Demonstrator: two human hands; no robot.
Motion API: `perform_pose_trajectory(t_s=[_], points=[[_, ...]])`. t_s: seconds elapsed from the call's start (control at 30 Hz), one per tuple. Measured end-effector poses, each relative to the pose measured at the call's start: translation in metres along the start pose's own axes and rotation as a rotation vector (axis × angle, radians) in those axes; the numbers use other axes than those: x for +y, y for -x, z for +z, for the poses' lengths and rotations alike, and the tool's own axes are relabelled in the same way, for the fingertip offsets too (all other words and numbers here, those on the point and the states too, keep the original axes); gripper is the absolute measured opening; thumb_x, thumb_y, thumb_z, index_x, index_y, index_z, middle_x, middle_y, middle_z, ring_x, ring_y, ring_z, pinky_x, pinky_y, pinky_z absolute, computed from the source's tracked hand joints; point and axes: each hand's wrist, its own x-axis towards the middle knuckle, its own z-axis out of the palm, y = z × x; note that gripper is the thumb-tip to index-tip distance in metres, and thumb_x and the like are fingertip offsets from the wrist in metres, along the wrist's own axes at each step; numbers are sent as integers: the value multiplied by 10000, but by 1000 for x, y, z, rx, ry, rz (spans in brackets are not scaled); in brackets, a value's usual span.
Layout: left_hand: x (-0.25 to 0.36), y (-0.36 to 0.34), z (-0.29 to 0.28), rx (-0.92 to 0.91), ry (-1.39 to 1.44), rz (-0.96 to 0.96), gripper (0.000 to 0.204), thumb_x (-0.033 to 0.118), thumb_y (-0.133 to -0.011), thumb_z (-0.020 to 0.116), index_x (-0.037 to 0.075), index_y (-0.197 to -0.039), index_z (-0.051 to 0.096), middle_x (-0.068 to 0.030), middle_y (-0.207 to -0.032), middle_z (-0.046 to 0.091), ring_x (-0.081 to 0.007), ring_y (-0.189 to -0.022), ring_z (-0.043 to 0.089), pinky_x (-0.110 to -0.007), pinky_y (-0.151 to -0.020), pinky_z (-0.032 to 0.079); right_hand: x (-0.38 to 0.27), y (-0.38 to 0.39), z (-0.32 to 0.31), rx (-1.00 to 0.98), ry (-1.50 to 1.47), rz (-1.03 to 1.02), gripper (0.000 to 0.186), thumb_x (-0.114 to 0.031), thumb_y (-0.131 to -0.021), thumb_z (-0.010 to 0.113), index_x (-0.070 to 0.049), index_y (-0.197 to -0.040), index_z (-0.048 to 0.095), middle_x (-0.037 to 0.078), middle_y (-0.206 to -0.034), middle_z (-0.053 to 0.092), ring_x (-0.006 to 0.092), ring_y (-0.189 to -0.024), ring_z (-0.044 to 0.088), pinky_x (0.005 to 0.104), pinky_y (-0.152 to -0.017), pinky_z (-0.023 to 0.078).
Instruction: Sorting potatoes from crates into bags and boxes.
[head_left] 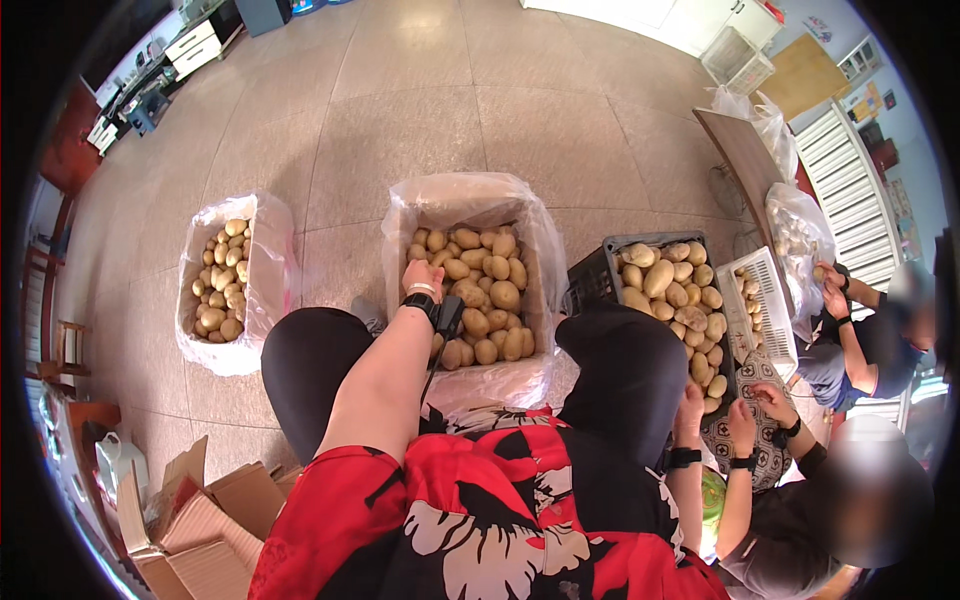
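Observation:
My left hand (422, 276) reaches down into the middle box (470, 205), which is lined with clear plastic and full of yellow-brown potatoes (490, 290). The hand lies on the potatoes at the box's left side with its fingers curled under, so I cannot tell whether it holds one. A black band sits on that wrist. My right hand (690, 400) hangs beside my right knee, next to the black crate (590, 275) of larger potatoes. Its fingers are partly hidden against the crate.
A second plastic-lined box (262, 215) of small potatoes stands to the left. A white basket (775, 300) with several potatoes and a plastic bag (795, 235) lie right of the crate. Two other people (860, 500) sit at the right, hands near the crate. Open cardboard boxes (200, 530) lie lower left.

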Motion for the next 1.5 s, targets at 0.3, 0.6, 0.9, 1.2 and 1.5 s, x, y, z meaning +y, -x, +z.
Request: perform_pose_trajectory(t_s=[0.3,0.6,0.9,1.2,1.5], points=[[-9,-11,-7,-113,-49,-171,297,213,-866,551,-30,-1013,461,-192,-989,534,-253,-835,559,-346,-645,540,42,15,2,70,941,16,484,-255,-771,634,-22,-1168,483,235,-1219,457,407,-1131,443,442,-947,395],[-13,16,-8,-269,-229,-344,143,192,-885,490,65,-950,479,-111,-767,573,-247,-664,574,-358,-561,510,59,12,-2,36,1332,-51,241,-186,-776,562,-9,-923,633,202,-1032,568,356,-975,548,402,-830,468],[-17,46,2,-193,-441,-323,228,203,-884,536,45,-1041,488,-117,-877,570,-237,-687,561,-338,-569,511,63,-1,-7,2,1541,99,250,-179,-793,550,-94,-1011,637,76,-1055,595,302,-1051,522,414,-852,403],[-24,69,12,-240,-589,-199,245,234,-897,513,-4,-954,521,-103,-787,569,-207,-636,572,-317,-518,507,36,26,-10,-29,1224,4,455,-337,-695,668,15,-974,594,199,-950,633,329,-881,637,421,-759,506],[-20,98,41,-503,-615,-207,315,282,-866,545,42,-1069,518,-105,-925,593,-209,-759,589,-305,-612,519,-53,9,-20,-119,-11,78,142,-49,-779,602,18,-904,606,99,-752,622,192,-687,640,326,-458,533]])
